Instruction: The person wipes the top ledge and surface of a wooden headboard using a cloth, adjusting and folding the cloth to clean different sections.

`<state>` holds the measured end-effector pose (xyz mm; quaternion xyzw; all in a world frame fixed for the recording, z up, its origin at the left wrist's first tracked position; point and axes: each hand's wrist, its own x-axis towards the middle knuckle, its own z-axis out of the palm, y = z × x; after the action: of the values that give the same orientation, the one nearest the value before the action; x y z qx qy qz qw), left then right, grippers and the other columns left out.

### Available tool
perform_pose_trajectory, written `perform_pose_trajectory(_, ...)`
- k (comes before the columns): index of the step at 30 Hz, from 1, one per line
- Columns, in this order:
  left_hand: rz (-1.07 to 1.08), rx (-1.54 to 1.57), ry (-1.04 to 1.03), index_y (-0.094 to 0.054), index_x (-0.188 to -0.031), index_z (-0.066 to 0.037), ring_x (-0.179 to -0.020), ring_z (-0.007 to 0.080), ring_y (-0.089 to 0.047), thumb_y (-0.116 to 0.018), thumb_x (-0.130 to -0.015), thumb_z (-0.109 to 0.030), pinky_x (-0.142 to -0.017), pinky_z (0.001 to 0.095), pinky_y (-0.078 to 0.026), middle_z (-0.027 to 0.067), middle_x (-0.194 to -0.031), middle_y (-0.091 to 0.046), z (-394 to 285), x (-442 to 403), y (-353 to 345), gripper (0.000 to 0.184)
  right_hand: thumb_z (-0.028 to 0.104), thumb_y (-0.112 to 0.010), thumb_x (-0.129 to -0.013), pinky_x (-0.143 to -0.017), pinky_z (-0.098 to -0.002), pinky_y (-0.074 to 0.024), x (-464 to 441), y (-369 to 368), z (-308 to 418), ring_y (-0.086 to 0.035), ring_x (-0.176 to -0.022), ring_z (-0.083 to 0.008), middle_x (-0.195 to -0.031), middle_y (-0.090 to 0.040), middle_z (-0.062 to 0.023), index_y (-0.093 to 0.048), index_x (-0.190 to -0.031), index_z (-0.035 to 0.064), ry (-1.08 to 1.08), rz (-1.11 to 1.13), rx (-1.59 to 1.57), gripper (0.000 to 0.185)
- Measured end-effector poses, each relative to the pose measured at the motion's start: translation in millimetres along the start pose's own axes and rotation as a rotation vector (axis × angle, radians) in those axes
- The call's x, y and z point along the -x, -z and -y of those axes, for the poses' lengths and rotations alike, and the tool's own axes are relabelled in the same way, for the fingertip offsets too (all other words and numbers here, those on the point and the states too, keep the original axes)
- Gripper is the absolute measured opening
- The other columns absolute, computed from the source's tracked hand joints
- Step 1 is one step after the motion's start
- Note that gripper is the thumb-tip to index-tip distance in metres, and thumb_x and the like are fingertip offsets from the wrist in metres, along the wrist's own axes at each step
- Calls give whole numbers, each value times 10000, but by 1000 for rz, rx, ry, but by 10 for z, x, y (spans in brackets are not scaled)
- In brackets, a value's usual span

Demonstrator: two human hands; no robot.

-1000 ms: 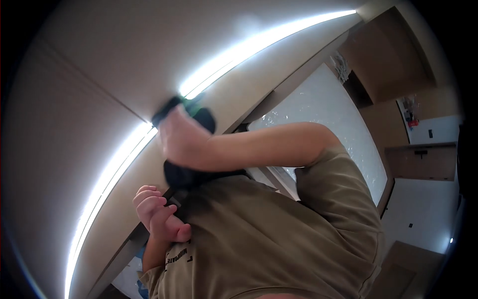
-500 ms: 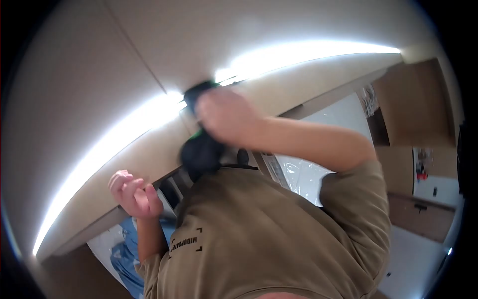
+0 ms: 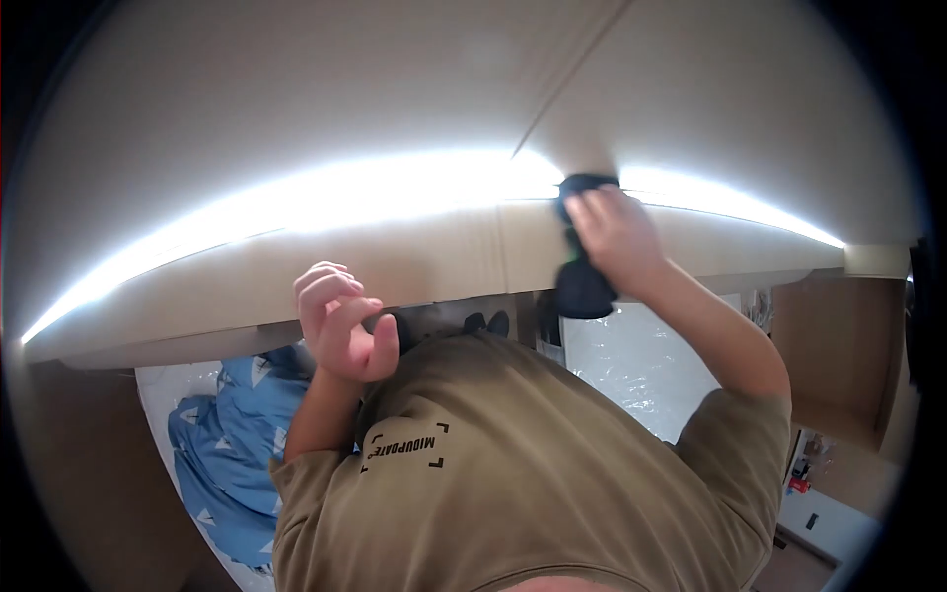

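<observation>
My right hand [image 3: 623,242] grips a black cloth [image 3: 586,288], bunched under the fingers, with its lower end hanging free. A trace of green shows on the cloth. Its upper part is against the bright light strip [image 3: 375,192], close to the seam in the pale panel above. My left hand [image 3: 345,321] is raised on the left, in front of the pale wooden board [image 3: 424,252]. Its fingers are loosely curled, with a gap to the thumb, and it holds nothing.
Below the board on the left lies blue patterned bedding [image 3: 237,414]. A plastic-wrapped white surface [image 3: 641,355] is to the right of my body. Further right stand an open wooden shelf unit [image 3: 838,345] and a white surface [image 3: 834,528] bearing small items.
The view has turned, and both hands now appear further right. My right hand still holds the black cloth at the light strip, while my left hand stays raised with curled fingers.
</observation>
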<state>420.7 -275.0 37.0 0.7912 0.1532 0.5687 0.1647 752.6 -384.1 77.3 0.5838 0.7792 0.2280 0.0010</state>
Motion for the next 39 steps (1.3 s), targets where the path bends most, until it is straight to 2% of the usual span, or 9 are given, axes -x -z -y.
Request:
perform_pose_trajectory(2, -36, 26, -3, -599, -852, -54, -878, 291, -520, -663, -806, -180, -758, 418, -487, 132, -979, -537, 82, 21, 141, 149, 104, -627, -663, -654, -355, -484, -571, -18, 488, -567, -775, -254, -775, -547, -83, -598, -773, 61, 88, -142, -119, 122)
perform_pose_trajectory(3, -40, 28, 2, -601, -855, -51, -876, 291, -519, -661, -807, -179, -761, 419, -487, 135, -978, -539, 99, 25, 241, 149, 133, -624, -729, -691, -360, -493, -850, 21, 741, -563, -793, -239, -800, -555, -82, -640, -973, 3, 159, -19, -126, 277)
perform_pose_trajectory(5, -30, 21, 26, -606, -865, -36, -880, 305, -527, -653, -813, -177, -776, 428, -489, 149, -975, -548, 141, 49, 464, 157, 156, -624, -699, -642, -355, -458, -1401, -107, 1295, -543, -709, -231, -731, -534, -63, -601, -801, 63, 161, -244, -378, 140)
perform_pose_trajectory(7, -28, -23, 57, -599, -881, -31, -896, 320, -530, -646, -818, -176, -791, 431, -488, 153, -983, -546, 195, 93, 697, 165, 146, -635, -691, -639, -355, -447, -1901, -164, 1818, -554, -699, -210, -691, -549, -31, -603, -674, 105, 265, -170, -397, 54)
perform_pose_trajectory(11, 19, -58, 64, -575, -926, -26, -937, 341, -532, -630, -817, -153, -831, 434, -480, 165, -1020, -541, 260, 73, 1044, 176, 153, -647, -764, -651, -353, -493, -2409, 95, 2219, -634, -808, -235, -809, -672, -87, -667, -748, 43, 314, -20, -444, 113)
perform_pose_trajectory(20, 50, 0, 59, -601, -892, -28, -871, 321, -537, -665, -817, -181, -765, 410, -460, 154, -957, -563, 78, -68, 621, 183, 153, -613, -784, -620, -327, -549, -1459, -9, 1415, -624, -847, -234, -875, -612, -73, -639, -886, 34, -8, -68, -404, 159)
perform_pose_trajectory(26, 132, 49, 92, -611, -876, -43, -823, 302, -553, -702, -745, -145, -731, 395, -455, 140, -938, -578, -185, -87, 97, 190, 64, -529, -874, -953, -415, -503, -60, -14, 272, -601, -1149, -315, -1236, -624, -130, -594, -1224, 49, -313, 131, -368, 356)
perform_pose_trajectory(28, 158, 61, 105, -610, -884, -26, -832, 302, -555, -688, -769, -130, -741, 391, -464, 153, -939, -577, -272, -99, -72, 173, 56, -528, -878, -875, -419, -538, 307, -61, -50, -643, -1087, -302, -1227, -645, -132, -595, -1238, 36, -344, 100, -238, 367)
perform_pose_trajectory(39, 62, -83, 209, -604, -873, -23, -875, 305, -551, -690, -683, -57, -765, 387, -465, 155, -960, -573, -355, 276, 295, 212, 84, -584, -844, -953, -425, -483, -678, -48, 616, -596, -1098, -340, -1130, -638, -159, -582, -1238, -6, 102, 84, -252, 404)
